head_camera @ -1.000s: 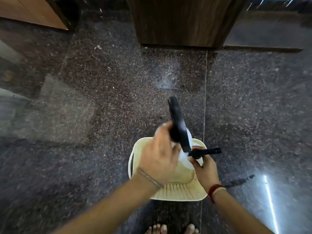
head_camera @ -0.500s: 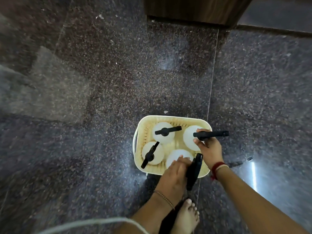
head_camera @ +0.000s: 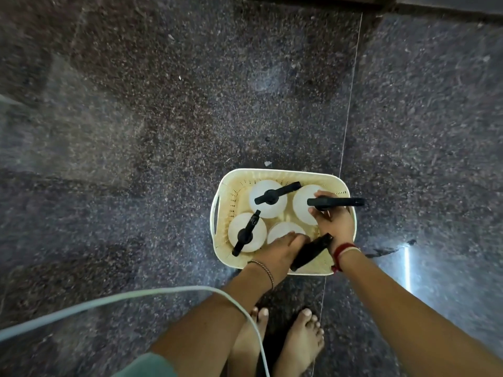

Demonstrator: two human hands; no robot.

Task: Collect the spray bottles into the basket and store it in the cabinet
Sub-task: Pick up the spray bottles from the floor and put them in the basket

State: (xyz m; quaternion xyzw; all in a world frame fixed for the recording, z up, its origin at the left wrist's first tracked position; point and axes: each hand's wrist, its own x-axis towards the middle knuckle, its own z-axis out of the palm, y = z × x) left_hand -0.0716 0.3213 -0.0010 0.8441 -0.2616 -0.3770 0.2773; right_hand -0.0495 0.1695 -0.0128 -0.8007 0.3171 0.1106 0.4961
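A cream plastic basket (head_camera: 223,213) stands on the dark granite floor, just ahead of my bare feet. Several white spray bottles with black trigger heads stand upright inside it. One is at the back left (head_camera: 268,198) and one at the front left (head_camera: 246,232). My left hand (head_camera: 280,250) grips the front right bottle (head_camera: 284,230) at its neck, its black trigger head (head_camera: 310,253) pointing toward me. My right hand (head_camera: 333,223) holds the back right bottle (head_camera: 302,204) under its trigger head, whose nozzle juts past the basket's right rim.
A pale cable (head_camera: 130,296) curves across the lower left, over my left forearm. A dark wooden cabinet base (head_camera: 313,0) sits at the top edge. A thin floor joint (head_camera: 349,99) runs from the cabinet down past the basket. Open floor lies on all sides.
A second ago both hands held bottles above the basket. Now those bottles stand inside it with my hands still on them. My view has tilted down, and my feet show.
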